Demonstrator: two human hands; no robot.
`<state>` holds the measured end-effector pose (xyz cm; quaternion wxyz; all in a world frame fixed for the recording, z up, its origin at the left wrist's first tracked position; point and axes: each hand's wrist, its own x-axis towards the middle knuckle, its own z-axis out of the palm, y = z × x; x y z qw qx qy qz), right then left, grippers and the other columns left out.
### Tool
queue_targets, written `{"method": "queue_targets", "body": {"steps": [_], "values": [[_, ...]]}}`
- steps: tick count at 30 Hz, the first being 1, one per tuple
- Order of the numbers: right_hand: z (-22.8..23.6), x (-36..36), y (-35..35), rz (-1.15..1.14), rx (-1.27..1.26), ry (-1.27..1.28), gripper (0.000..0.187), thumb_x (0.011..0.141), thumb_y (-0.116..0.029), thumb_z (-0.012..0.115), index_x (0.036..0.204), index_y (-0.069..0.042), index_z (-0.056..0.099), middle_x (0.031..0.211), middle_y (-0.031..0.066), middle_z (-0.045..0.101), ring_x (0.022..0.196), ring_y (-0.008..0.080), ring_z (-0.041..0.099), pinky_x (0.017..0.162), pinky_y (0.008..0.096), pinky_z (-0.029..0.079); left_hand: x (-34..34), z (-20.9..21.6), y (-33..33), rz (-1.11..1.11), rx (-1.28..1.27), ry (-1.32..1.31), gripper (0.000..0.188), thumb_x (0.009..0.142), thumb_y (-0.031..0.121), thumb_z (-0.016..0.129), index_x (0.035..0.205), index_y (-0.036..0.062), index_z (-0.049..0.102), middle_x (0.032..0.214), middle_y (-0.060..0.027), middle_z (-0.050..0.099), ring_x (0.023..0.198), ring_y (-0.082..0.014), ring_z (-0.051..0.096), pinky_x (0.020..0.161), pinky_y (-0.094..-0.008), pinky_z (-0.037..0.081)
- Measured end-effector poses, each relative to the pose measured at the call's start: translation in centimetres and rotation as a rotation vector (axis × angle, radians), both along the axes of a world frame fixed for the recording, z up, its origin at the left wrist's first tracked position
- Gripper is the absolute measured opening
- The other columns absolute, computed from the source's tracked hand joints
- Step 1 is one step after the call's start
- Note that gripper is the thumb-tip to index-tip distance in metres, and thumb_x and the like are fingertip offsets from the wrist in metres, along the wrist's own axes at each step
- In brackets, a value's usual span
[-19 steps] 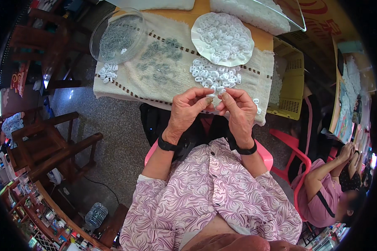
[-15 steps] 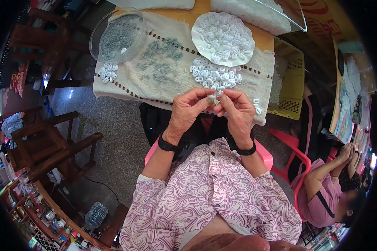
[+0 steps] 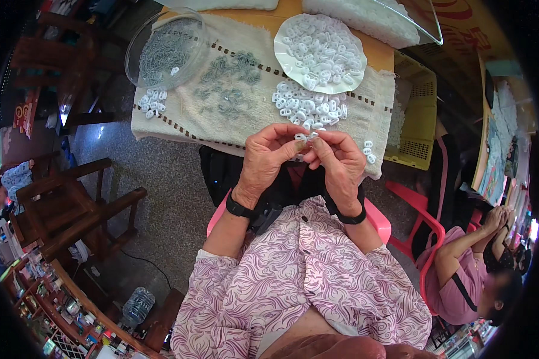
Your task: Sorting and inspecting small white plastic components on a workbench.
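My left hand (image 3: 268,157) and my right hand (image 3: 339,160) meet at the near edge of the cloth, thumbs against forefingers. Pinched between them are small white plastic pieces with holes (image 3: 306,137); anything finer there is too small to make out. Just beyond my fingertips lies a loose heap of similar white pieces (image 3: 305,106). More of them fill a scalloped white plate (image 3: 279,57) behind that heap. To the left, small greyish see-through parts (image 3: 229,102) are spread on the cloth, and a round clear tub (image 3: 132,60) holds many more.
A beige cloth (image 3: 176,105) covers the table. Small groups of white pieces sit at its left (image 3: 152,103) and right (image 3: 369,152). A yellow crate (image 3: 422,113) stands to the right, near a seated person (image 3: 455,272). Wooden chairs (image 3: 72,209) are at left.
Both hands stay together at the cloth's edge, with only slight finger movement. The white pieces between the fingertips have turned, so their holes show more plainly.
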<state>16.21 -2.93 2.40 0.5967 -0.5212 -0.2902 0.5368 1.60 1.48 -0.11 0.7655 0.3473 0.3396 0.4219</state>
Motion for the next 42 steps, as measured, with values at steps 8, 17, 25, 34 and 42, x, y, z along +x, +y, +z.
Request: {"method": "queue_targets", "body": {"steps": [8,17,25,34,42], "values": [[0.59,0.32,-0.1,0.01,-0.014,-0.08,0.014,0.09,-0.003,0.061,0.103,0.002,0.06,0.081,0.0052,0.067,0.067,0.0076,0.063,0.055,0.0176,0.049,-0.02,0.18,0.14,-0.01,-0.157,-0.271,0.027,0.089,-0.002,0.059,0.116,-0.0026,0.058,0.108,-0.0099,0.064,0.096,-0.0164,0.063,0.088,-0.0312,0.053],[0.86,0.08,-0.07,0.014,-0.012,-0.159,0.012,0.09,-0.002,0.061,0.101,0.002,0.061,0.081,0.004,0.067,0.066,0.0061,0.063,0.054,0.017,0.049,-0.13,0.17,0.15,-0.029,-0.159,-0.289,0.028,0.089,-0.001,0.06,0.118,-0.0028,0.058,0.108,-0.0104,0.064,0.096,-0.0169,0.063,0.088,-0.0321,0.053],[0.82,-0.07,-0.14,-0.011,0.019,-0.236,0.01,0.089,-0.001,0.061,0.099,0.002,0.061,0.079,0.0034,0.067,0.064,0.006,0.063,0.052,0.0165,0.048,-0.11,0.44,0.13,-0.025,-0.124,-0.213,0.028,0.089,-0.001,0.06,0.117,-0.0032,0.059,0.106,-0.0098,0.065,0.094,-0.0165,0.064,0.085,-0.0301,0.053],[0.3,-0.1,0.06,-0.035,0.124,-0.382,0.009,0.085,0.006,0.062,0.094,0.005,0.063,0.084,0.0052,0.061,0.063,0.0074,0.063,0.053,0.0179,0.05,0.07,0.69,0.15,-0.031,0.044,0.016,0.035,0.084,-0.003,0.066,0.118,-0.001,0.061,0.102,-0.0051,0.065,0.092,-0.0106,0.062,0.082,-0.0237,0.051],[0.49,-0.04,0.1,0.004,0.017,-0.332,0.009,0.086,0.003,0.063,0.095,0.004,0.063,0.082,0.0049,0.063,0.063,0.007,0.063,0.051,0.0176,0.049,0.04,0.75,0.15,-0.045,0.04,0.056,0.035,0.085,-0.002,0.066,0.119,-0.0009,0.06,0.102,-0.0044,0.065,0.091,-0.0097,0.061,0.08,-0.0227,0.051]]}}
